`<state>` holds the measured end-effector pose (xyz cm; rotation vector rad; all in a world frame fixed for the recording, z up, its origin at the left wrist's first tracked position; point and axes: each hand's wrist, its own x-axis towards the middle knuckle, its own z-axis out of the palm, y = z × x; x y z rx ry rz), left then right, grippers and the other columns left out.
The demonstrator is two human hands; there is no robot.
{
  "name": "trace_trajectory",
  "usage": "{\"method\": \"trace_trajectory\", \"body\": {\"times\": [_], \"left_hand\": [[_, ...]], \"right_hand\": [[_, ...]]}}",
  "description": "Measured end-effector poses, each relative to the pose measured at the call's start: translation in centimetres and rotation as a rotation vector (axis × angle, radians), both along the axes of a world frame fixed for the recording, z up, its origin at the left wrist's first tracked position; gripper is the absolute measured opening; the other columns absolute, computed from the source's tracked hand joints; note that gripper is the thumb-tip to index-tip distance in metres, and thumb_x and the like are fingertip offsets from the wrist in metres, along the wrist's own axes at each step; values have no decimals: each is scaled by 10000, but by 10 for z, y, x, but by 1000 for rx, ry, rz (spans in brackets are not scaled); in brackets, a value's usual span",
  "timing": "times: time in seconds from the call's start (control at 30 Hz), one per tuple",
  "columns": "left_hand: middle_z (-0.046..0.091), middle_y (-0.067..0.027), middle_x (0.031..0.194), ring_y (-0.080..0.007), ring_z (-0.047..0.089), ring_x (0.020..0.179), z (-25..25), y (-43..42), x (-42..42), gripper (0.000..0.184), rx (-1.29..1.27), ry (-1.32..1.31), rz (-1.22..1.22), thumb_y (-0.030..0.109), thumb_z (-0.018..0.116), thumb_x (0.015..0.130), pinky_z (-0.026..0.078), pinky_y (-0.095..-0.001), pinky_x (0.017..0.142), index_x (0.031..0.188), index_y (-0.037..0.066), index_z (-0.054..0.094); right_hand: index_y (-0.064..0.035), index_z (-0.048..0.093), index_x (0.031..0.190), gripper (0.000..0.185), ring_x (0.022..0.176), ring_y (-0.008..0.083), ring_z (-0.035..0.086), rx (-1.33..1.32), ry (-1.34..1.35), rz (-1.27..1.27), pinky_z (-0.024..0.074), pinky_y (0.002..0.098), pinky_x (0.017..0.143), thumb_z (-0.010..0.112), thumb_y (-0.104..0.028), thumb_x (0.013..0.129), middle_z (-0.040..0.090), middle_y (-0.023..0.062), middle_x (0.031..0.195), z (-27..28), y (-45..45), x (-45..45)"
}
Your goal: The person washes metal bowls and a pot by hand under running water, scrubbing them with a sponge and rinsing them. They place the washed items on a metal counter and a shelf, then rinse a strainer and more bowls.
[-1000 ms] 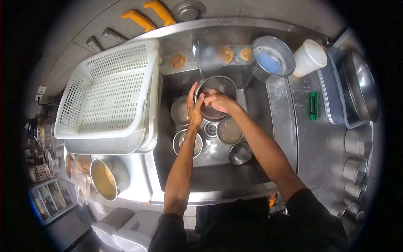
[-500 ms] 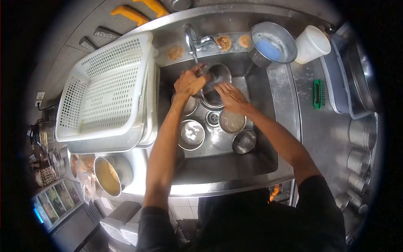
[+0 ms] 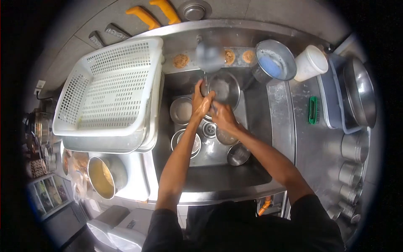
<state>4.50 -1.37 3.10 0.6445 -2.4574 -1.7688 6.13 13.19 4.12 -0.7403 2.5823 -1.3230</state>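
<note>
My left hand and my right hand are close together over the sink, below the tap. Both have their fingers curled around something small and partly bluish that they mostly hide; I cannot make out its kind. Just beyond them a round metal bowl lies in the sink. A thin stream of water falls near my left fingers. Left of my left wrist stands a metal bowl. Another round bowl is partly behind my left forearm. A small metal bowl lies near my right forearm.
A white perforated basket stands on stacked trays at left. On the sink's back right ledge, a metal pot holds a blue sponge. Nearby are a white tub and a green brush. A grey blur covers the tap.
My left hand has left the bowl's rim and moved down beside my right hand. My right hand, flat over the bowl before, is now curled. The view has shifted.
</note>
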Motion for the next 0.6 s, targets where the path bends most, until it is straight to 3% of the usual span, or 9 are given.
{"method": "trace_trajectory", "body": {"times": [0.07,0.13,0.2,0.27,0.3,0.4,0.43,0.57,0.6], "left_hand": [[499,-255,1351,-379,457,1279,1,-17,3,853,69,0,1,462,653,714,351,-388,1062,1428,79,384],[473,-259,1376,-360,437,1303,21,-46,-7,859,-67,-220,-378,508,623,714,363,-379,1050,1431,98,389],[423,-247,1424,-359,459,1280,23,-45,-5,937,-89,-215,-361,649,569,736,390,-431,1015,1455,91,347],[343,-244,1476,-370,457,1266,53,-38,7,1051,607,-237,-15,787,497,734,376,-492,1003,1498,109,249],[321,-238,1478,-378,456,1247,32,-41,12,1111,659,-213,0,877,406,711,360,-547,984,1518,147,177],[364,-183,1458,-402,425,1255,-8,-33,19,994,932,-454,176,847,398,748,375,-524,985,1506,221,249],[364,-183,1458,-402,425,1255,-7,-35,16,994,930,-444,177,847,398,748,375,-524,985,1506,221,249],[621,-92,1170,-300,603,1022,-12,-41,-3,672,1136,-115,31,646,461,878,487,-516,869,1251,93,544],[650,-77,1106,-282,632,954,-38,-53,-20,591,1115,-124,-54,594,470,902,506,-492,846,1186,88,586]], "right_hand": [[7,619,958,148,744,392,640,-5,63,123,469,485,668,638,-92,850,618,244,831,-5,23,-4],[-2,650,985,184,799,374,656,53,705,435,496,454,687,657,-134,856,655,209,898,-40,56,-43],[-34,677,972,193,830,302,665,107,697,492,509,423,751,638,-190,866,693,114,960,-10,56,-54],[-45,677,969,227,786,221,662,58,-118,380,507,367,705,672,-248,866,700,63,943,13,50,-53],[-45,677,969,227,786,221,662,63,-118,401,507,367,705,672,-248,866,700,63,943,14,45,-54],[-23,622,1082,442,811,162,637,-617,-850,-247,494,359,723,706,-394,857,658,9,955,16,26,-61],[-87,571,1241,565,1138,195,531,-777,-1021,-205,452,434,910,681,-483,853,591,37,1181,13,23,-65],[-40,410,1410,858,1343,271,339,-798,-1058,-549,348,492,1056,623,-625,820,326,82,1487,-17,12,-67],[3,494,1315,835,1148,267,548,-713,-983,-626,503,435,878,636,-639,802,504,153,1324,-6,13,-53]]}}
